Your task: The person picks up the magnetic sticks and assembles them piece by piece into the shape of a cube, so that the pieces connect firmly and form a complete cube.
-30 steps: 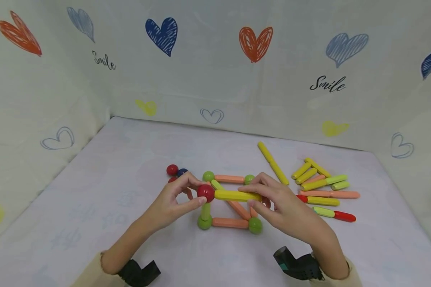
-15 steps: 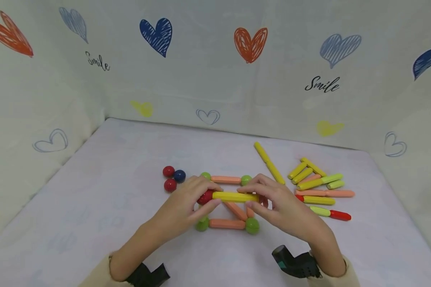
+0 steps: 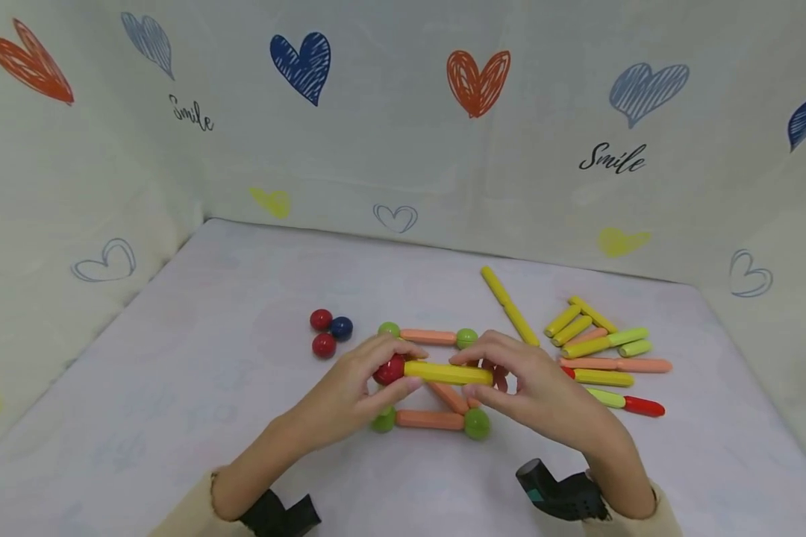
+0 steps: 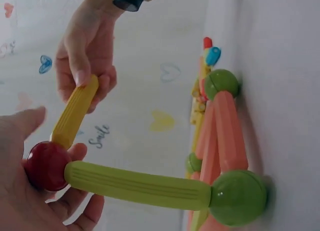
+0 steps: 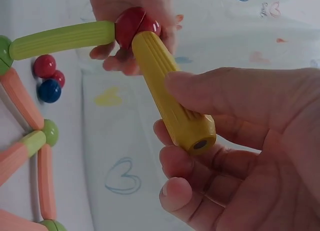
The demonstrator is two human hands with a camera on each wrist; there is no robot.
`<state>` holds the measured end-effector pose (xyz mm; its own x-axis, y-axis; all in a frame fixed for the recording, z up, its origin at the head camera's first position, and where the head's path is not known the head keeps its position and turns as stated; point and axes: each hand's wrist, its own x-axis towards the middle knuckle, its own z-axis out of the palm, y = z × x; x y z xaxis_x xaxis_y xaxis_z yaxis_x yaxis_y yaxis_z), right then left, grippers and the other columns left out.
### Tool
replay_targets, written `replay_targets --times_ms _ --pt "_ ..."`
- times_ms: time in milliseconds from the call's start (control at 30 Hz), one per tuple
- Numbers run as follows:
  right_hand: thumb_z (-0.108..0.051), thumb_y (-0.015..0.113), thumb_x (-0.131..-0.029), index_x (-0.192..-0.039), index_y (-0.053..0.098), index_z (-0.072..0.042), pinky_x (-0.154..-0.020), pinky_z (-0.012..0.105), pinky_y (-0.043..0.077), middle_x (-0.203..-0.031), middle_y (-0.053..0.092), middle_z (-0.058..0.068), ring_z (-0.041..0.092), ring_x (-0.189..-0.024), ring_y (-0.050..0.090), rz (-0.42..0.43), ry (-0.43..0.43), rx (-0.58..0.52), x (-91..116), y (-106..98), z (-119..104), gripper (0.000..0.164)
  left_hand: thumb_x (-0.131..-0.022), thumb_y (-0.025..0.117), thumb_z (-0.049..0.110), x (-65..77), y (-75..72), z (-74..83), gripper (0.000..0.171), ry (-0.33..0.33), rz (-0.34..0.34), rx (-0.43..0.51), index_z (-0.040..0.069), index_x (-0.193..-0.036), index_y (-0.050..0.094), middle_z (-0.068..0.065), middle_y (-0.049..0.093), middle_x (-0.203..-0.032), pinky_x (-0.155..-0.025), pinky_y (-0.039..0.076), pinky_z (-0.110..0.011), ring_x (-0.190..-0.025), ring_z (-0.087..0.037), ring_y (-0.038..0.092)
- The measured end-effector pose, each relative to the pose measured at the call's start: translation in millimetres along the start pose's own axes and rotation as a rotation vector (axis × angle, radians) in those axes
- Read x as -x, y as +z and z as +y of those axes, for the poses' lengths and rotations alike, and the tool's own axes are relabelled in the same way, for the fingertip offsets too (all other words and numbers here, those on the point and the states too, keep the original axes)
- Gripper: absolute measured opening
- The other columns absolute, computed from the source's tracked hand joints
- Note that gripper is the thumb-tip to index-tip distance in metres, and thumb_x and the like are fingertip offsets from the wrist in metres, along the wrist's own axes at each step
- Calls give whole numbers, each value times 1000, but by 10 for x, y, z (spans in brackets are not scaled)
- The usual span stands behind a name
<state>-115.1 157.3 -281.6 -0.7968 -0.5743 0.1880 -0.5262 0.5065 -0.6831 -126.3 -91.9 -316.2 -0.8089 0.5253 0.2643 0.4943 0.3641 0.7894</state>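
Note:
A flat frame of orange sticks (image 3: 430, 419) and green balls (image 3: 476, 424) lies on the table. From its front left green ball (image 4: 237, 198) a light green stick (image 4: 137, 185) rises to a red ball (image 3: 389, 370). My left hand (image 3: 359, 388) pinches that red ball (image 4: 47, 166) between thumb and fingers. A yellow stick (image 3: 447, 373) runs level from the red ball (image 5: 136, 24) to the right. My right hand (image 3: 530, 384) grips the yellow stick's (image 5: 167, 93) free end between thumb and fingers.
Two red balls and a blue ball (image 3: 340, 327) lie left of the frame. A pile of loose yellow, green, orange and red-tipped sticks (image 3: 601, 350) lies to the right. A long yellow stick (image 3: 509, 306) lies behind. Heart-printed cloth walls (image 3: 403, 127) enclose the white table (image 3: 208, 358).
My left hand has closed further round the red ball and shifted slightly right. The raised yellow stick has sunk a little. The right hand keeps its hold.

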Motion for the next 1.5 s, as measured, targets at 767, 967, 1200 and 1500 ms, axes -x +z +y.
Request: replay_targets --times_ms 767,967,1200,1500 --pt "-6 66 -84 -114 61 -16 -65 19 47 -95 56 -9 5 -79 49 25 43 57 -1 -4 2 32 -79 73 16 4 -713 -956 33 -366 -151 -491 11 -108 59 -8 58 -91 -70 48 -34 -82 -20 54" --pt "-5 65 -84 -114 61 -16 -67 19 48 -97 56 -9 5 -80 50 27 47 62 -5 -2 8 32 -79 74 17 4 -671 -1008 32 -356 -161 -507 12 -107 59 -5 59 -87 -71 49 -33 -82 -19 54" --pt "-5 66 -84 -114 62 -16 -67 20 48 -99 57 -8 5 -80 50 29 56 60 -9 0 9 32 -82 71 20 -2 -638 -938 30 -275 -139 -368 11 -107 60 0 58 -83 -69 48 -26 -80 -15 53" --pt "-9 67 -84 -114 62 -18 -68 20 48 -102 59 -8 5 -81 50 34 50 77 -10 -1 7 31 -87 65 23 -99 -352 -802 37 -209 -139 -70 9 -120 57 -4 61 -96 -73 50 -24 -87 -16 56"
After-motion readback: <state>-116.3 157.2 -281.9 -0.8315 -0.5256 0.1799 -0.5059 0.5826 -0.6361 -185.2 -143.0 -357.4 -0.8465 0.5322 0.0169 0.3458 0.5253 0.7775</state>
